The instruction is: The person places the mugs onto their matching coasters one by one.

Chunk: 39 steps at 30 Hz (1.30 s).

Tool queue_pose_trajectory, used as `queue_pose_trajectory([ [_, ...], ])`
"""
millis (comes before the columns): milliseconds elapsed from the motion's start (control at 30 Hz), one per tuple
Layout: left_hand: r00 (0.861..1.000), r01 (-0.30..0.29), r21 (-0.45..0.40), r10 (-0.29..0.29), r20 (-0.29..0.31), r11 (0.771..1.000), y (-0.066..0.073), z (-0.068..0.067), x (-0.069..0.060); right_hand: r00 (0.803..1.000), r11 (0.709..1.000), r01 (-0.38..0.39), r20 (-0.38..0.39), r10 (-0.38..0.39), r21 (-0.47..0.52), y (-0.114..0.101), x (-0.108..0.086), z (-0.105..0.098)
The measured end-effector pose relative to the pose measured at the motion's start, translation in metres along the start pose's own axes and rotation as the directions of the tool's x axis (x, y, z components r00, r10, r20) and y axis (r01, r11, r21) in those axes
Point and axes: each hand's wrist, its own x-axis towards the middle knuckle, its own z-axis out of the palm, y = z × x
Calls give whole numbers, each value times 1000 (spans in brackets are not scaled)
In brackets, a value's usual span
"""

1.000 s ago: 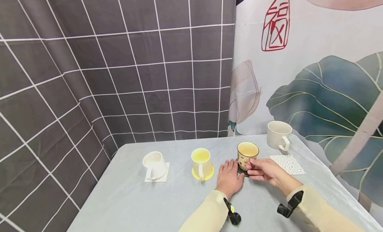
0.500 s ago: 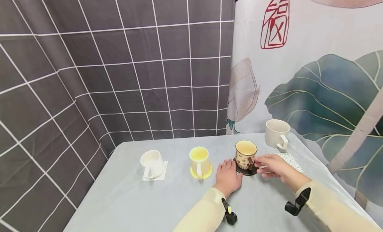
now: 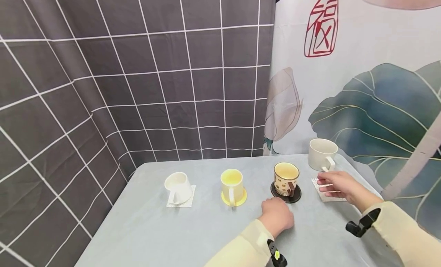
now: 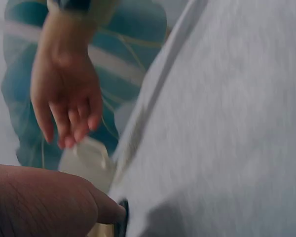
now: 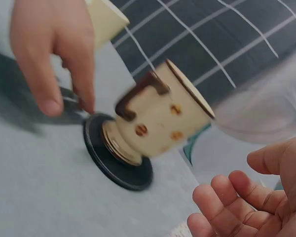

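A cream mug (image 3: 284, 179) with brown spots, a dark rim and a brown handle stands upright on a round black coaster (image 3: 295, 196). Just in front of that coaster is my left hand (image 3: 276, 216), holding nothing; its fingers hang loosely in the right wrist view. My right hand (image 3: 339, 185) hovers above a speckled square coaster (image 3: 330, 199), with relaxed, slightly curled fingers and nothing in them. Behind it stands a plain off-white mug (image 3: 319, 156), off its coaster, with the handle toward my fingertips. Whether they touch the handle I cannot tell.
A pale yellow mug (image 3: 232, 181) sits on a round yellow coaster (image 3: 244, 198) in the middle. Farther left, a white mug (image 3: 178, 186) rests on a speckled square coaster (image 3: 192, 194). Curtains hang behind the grey table (image 3: 155, 228).
My right hand has let go of the spotted mug and moved right, over the square coaster. The spotted mug's handle now shows. My left hand has drawn back from beside the black coaster.
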Motion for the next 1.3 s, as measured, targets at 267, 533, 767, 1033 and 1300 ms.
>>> queue_pose_trajectory([
  [267, 992, -121, -1, 121, -42, 993, 28, -16, -19, 998, 999, -38, -40, 39, 23, 5, 1, -35],
  [533, 920, -336, 3, 329, -213, 942, 39, -4, -15, 991, 996, -57, -121, 65, 66, 7, 9, -51],
  [767, 846, -458, 68, 458, -272, 886, 50, 15, 0, 980, 997, -34, -195, 46, 62, 10, 20, -50],
  [1033, 799, -532, 84, 532, -281, 843, 50, 34, 12, 939, 980, -83, -315, 137, 178, 6, 34, -39],
  [1300, 820, -525, 136, 543, -184, 840, 52, 33, 19, 948, 978, -90, -284, 143, 190, 4, 46, -43],
])
